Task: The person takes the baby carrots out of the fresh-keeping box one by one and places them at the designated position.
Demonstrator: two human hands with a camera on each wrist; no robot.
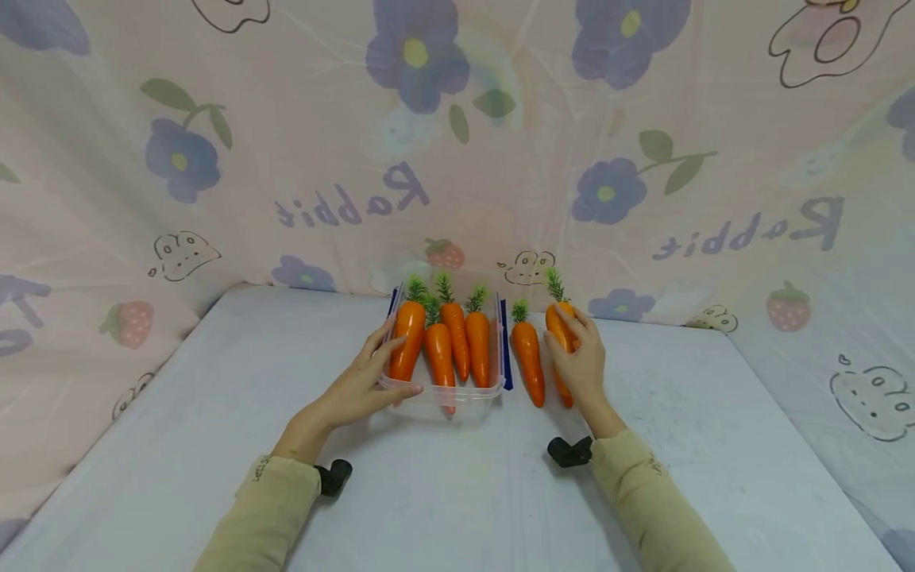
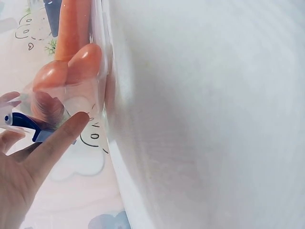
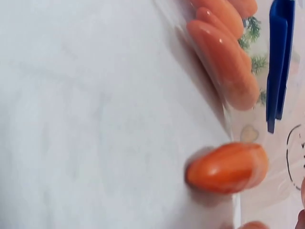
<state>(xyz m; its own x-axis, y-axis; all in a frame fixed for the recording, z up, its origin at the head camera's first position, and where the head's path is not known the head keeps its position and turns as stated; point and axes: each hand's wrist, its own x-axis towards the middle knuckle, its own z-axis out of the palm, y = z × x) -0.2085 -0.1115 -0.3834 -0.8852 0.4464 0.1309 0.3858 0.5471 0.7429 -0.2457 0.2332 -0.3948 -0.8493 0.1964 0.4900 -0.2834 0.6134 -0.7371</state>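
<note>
A clear plastic container (image 1: 465,403) with blue side latches holds several orange carrots (image 1: 478,349) with green tufts at their tops. My left hand (image 1: 364,381) grips the container's left front corner, its thumb stretched along the front and its fingers over the left rim. To the right of the container, one carrot (image 1: 528,361) lies on the table, also seen as a carrot (image 3: 226,169) in the right wrist view. My right hand (image 1: 582,357) holds another carrot (image 1: 560,318) just beyond it, thumb on the left and fingers on the right; its tip shows below the palm.
The white table (image 1: 457,508) ends at a hanging cloth (image 1: 500,175) printed with flowers, rabbits and strawberries. A blue latch (image 3: 279,62) sticks out from the container's right side. Black wrist mounts (image 1: 569,452) show beside both sleeves.
</note>
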